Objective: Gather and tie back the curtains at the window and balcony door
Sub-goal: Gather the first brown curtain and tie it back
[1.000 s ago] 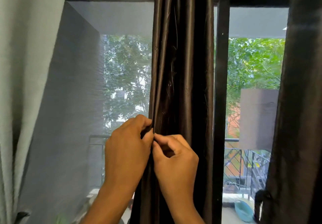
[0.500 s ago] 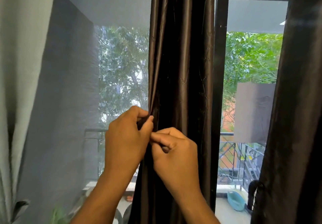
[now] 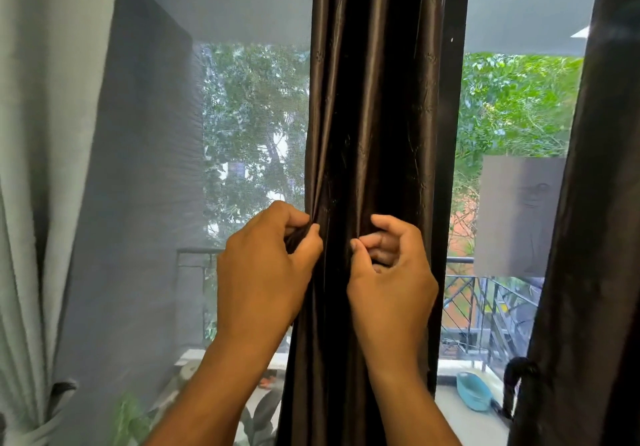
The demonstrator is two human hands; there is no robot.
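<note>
**Hands part on the dark centre curtain**

A dark brown satin curtain [image 3: 374, 133] hangs gathered in a narrow column in front of the black door frame [image 3: 453, 168], between two panes. On the left pane a grey mesh screen [image 3: 145, 168] dulls the balcony wall and trees behind it; the right pane shows bright green foliage [image 3: 512, 106], a black balcony railing [image 3: 485, 303] and a teal tub [image 3: 474, 390] on the balcony floor. A pale grey-green curtain [image 3: 45, 168] fills the left edge of the view, cinched low by a dark tie [image 3: 60, 388]. A second dark curtain [image 3: 595, 237] covers the right edge, with a black tieback loop [image 3: 516, 386] at its lower inner side.

The left hand [image 3: 266, 272] pinches a bunch of fabric at the centre curtain's left edge between thumb and curled fingers. The right hand [image 3: 391, 272] lies against the curtain's front, fingers curled and thumb tip meeting them; whether it nips any cloth cannot be told.

Half a second ago the two hands touched at the curtain's left edge. Now the right hand has moved toward the curtain's right side, leaving a strip of cloth between them.
</note>
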